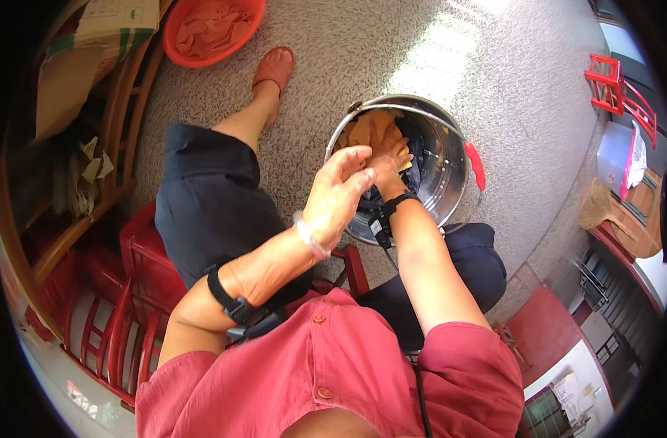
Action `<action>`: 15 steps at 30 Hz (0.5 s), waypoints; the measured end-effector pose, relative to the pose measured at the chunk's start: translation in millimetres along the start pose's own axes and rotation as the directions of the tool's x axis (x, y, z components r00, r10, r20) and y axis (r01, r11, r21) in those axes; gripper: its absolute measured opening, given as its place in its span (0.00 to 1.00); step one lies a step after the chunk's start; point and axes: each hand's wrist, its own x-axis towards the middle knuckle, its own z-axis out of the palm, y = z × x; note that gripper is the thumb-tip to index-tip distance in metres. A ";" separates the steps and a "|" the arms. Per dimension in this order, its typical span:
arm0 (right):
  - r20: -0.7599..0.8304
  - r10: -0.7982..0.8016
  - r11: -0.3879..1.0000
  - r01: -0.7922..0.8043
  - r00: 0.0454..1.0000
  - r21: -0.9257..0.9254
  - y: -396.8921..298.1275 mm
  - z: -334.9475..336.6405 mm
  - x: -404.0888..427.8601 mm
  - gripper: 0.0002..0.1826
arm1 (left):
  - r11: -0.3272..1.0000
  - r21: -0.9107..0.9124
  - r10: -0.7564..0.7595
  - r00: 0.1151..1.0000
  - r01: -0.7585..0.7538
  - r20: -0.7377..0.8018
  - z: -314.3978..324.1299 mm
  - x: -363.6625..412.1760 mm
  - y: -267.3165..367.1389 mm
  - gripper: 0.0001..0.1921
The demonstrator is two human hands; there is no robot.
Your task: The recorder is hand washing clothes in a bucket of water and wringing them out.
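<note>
A stainless steel bucket [443, 180] stands on the floor between my knees. Its wire handle has a red plastic grip [475, 166] on the right side. In the bucket lie a yellow-orange cloth [368, 130] and dark wet fabric [414, 148]. My right hand [387, 159] reaches inside, fingers spread over the yellow-orange cloth. Whether any of the cloth is pinched under the palm is hidden. Above the bucket's near-left rim, my left hand [336, 191] is raised, wet and holding nothing, its thumb and fingers apart.
A red plastic basin [172, 35] with salmon-coloured cloth [215, 30] sits at the upper left. Beside it, a cardboard box [73, 82] rests on a wooden rack [128, 104]. Red chairs [114, 339] stand at lower left. A broom [599, 205] and red stool [604, 82] are at right.
</note>
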 end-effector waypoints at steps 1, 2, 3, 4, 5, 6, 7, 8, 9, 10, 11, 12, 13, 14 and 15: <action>0.001 0.031 0.999 -0.031 1.000 -0.010 -6.2 1.9 5.2 0.46 | 1.000 0.007 -0.008 1.000 0.008 -0.006 -1.6 -1.3 3.1 0.21; 0.030 0.039 0.997 -0.038 0.999 -0.060 -10.3 3.3 9.6 0.48 | 0.999 0.000 -0.040 0.999 0.040 -0.009 -3.0 -2.4 5.7 0.20; 0.036 0.040 0.998 -0.038 0.999 -0.056 -16.7 -3.0 13.2 0.48 | 0.998 -0.010 -0.068 0.998 0.068 -0.009 -4.0 -2.2 9.3 0.20; 0.057 0.078 0.990 -0.070 0.995 -0.124 -22.9 -7.8 15.1 0.48 | 0.995 -0.014 -0.099 0.995 0.099 -0.015 -3.9 -3.1 15.3 0.18; 0.075 0.116 0.976 -0.100 0.990 -0.194 -26.5 -8.2 18.8 0.49 | 0.994 -0.009 -0.107 0.994 0.107 -0.020 -4.6 -2.5 17.9 0.18; -0.071 0.118 0.946 -0.134 0.990 -0.295 -10.3 20.9 39.4 0.44 | 0.991 -0.002 -0.130 0.991 0.130 0.006 0.1 -1.4 19.9 0.17; -0.064 0.119 0.947 -0.133 0.991 -0.291 -8.5 22.6 50.0 0.44 | 0.989 0.003 -0.149 0.989 0.149 0.010 -1.0 -0.9 21.4 0.17; 0.037 0.095 0.921 -0.073 0.995 -0.384 -5.7 24.3 59.1 0.41 | 0.985 -0.033 -0.167 0.986 0.167 0.006 -0.1 -1.3 22.9 0.15; 0.139 0.071 0.884 0.002 0.988 -0.467 -4.6 25.7 64.8 0.37 | 0.986 -0.023 -0.167 0.986 0.168 0.014 -0.3 -3.2 24.8 0.14; 0.048 -0.030 0.845 0.051 0.998 -0.532 -2.3 26.9 60.9 0.34 | 0.985 -0.041 -0.168 0.986 0.169 0.024 -1.4 -3.2 25.8 0.13; 0.050 -0.033 0.847 0.055 0.998 -0.529 1.5 30.0 67.9 0.34 | 0.984 -0.058 -0.167 0.985 0.169 0.036 -2.8 -2.6 26.2 0.12; 0.128 -0.125 0.866 0.171 0.984 -0.470 10.8 35.1 74.7 0.36 | 0.983 -0.057 -0.172 0.984 0.174 0.039 -2.8 -4.1 26.2 0.12; 0.193 -0.224 0.870 0.285 0.955 -0.402 17.9 37.9 82.3 0.37 | 0.983 -0.046 -0.178 0.983 0.180 0.043 -4.0 -2.8 26.6 0.12; 0.199 -0.313 0.847 0.368 0.929 -0.383 28.6 42.6 82.0 0.39 | 0.982 -0.035 -0.183 0.982 0.185 0.049 -4.9 -1.5 27.0 0.11; 0.197 -0.318 0.846 0.372 0.927 -0.382 29.4 40.6 78.1 0.39 | 0.983 -0.034 -0.179 0.983 0.181 0.045 -6.7 -0.9 25.8 0.11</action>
